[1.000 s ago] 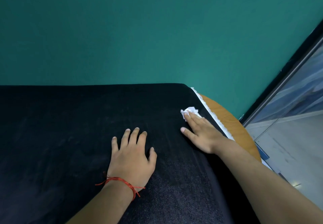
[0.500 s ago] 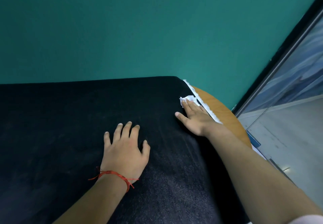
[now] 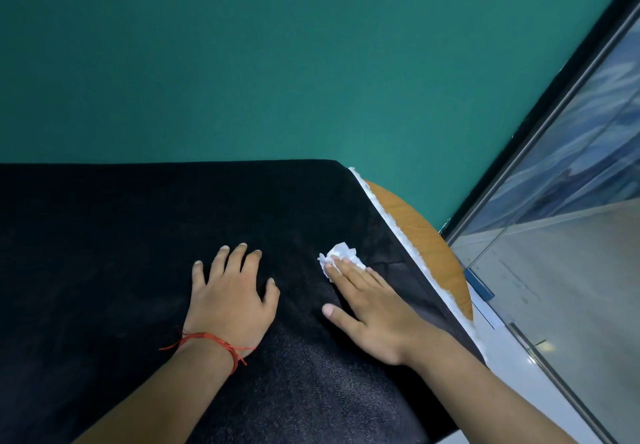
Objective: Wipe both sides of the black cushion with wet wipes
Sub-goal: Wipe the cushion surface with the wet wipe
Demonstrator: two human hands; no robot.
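- The black cushion [image 3: 138,270] lies flat on a round wooden counter [image 3: 429,249]. It fills the scene from the far left almost to the right side.
- The right hand [image 3: 377,312] is flat, with straight fingers. It presses a small, scrunched white wet wipe [image 3: 341,256] onto the top of the cushion, near its right edge. The fingers do not curl round the wipe. Only the fingertips sit on it.
- The left hand [image 3: 230,305] lies flat and open on the cushion, just left of the right hand, with the fingers spread. It holds nothing. I think it keeps the cushion from sliding. A red string [image 3: 207,339] is tied round that wrist.
- So the job is in the middle: the top side is getting its wipe now, over by the right edge.
- The near part of the cushion looks a bit greyer than the far part. I cannot tell if that is wet cloth or just the light, so I cannot say how much of the top is clean.
- The other side faces down onto the counter and is hidden. I cannot tell if it has had its turn. If not, the cushion has to be turned over and wiped again.
- A white fuzzy strip [image 3: 391,221] runs along the right edge, between the cushion and the counter.
- I see no brand, label or words anywhere. The green wall [image 3: 277,62] is bare, and so is the glass door [image 3: 571,201] on the right. A small blue thing [image 3: 479,286] sits low by the glass, too small to read.
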